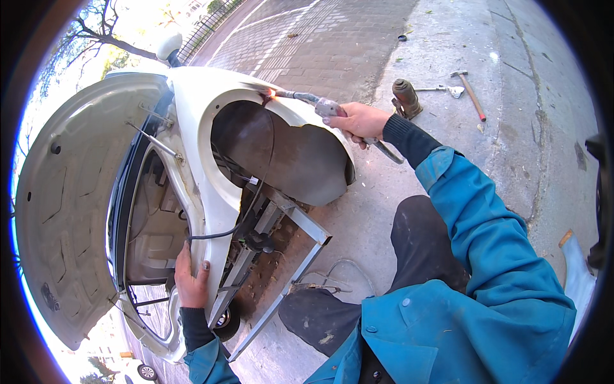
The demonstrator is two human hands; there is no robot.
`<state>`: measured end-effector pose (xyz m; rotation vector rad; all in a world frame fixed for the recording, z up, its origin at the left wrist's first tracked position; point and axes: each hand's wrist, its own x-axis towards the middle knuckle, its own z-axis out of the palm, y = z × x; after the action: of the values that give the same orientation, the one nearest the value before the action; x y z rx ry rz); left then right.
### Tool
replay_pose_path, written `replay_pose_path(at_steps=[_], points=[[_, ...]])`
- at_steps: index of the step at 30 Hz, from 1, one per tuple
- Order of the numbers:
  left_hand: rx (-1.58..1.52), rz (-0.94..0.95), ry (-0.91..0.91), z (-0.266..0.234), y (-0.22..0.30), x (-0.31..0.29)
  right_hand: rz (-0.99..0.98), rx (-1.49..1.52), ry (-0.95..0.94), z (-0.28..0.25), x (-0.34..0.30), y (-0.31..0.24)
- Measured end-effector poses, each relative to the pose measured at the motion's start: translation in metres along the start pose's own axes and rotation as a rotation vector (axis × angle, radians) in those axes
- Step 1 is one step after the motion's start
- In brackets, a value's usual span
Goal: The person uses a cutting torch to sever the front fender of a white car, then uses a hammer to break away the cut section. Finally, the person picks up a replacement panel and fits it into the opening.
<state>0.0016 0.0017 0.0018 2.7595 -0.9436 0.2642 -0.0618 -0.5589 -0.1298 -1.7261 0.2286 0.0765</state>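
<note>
My right hand (366, 121) is closed round the handle of a welding torch (327, 107), whose cable trails out below the grip. The torch's neck points left, and an orange glow (272, 93) shows at its tip against the white car body (198, 105), by the upper edge of a big round opening. Lower left, my left hand (193, 285) grips the body's edge, fingers behind it and thumb on the near side. Just above those fingers, a black cable (217, 235) runs across the panel.
A raised lid (70, 192) stands at the left. Below the opening juts a grey metal frame (310, 256), near my knees. On the concrete at upper right are a bottle jack (407, 99) and a hammer (472, 96). A pale blue panel (577, 275) lies far right.
</note>
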Motion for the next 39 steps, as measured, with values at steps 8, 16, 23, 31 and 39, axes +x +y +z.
replay_pose_path(at_steps=[8, 16, 23, 31, 39], points=[[0.0, -0.001, 0.002, 0.0, 0.003, 0.0, -0.03, 0.025, -0.016, 0.0, -0.005, 0.0], [-0.005, -0.003, -0.004, 0.0, 0.001, -0.001, -0.016, 0.01, -0.019, 0.0, -0.004, -0.002], [-0.018, -0.004, -0.002, 0.0, 0.002, 0.0, -0.003, -0.005, -0.018, 0.0, -0.005, -0.006], [0.009, -0.019, 0.003, 0.0, 0.002, -0.001, -0.023, 0.013, -0.027, 0.0, -0.002, -0.001], [0.01, -0.021, 0.0, 0.0, 0.002, -0.001, -0.039, 0.031, -0.037, 0.0, 0.001, 0.004]])
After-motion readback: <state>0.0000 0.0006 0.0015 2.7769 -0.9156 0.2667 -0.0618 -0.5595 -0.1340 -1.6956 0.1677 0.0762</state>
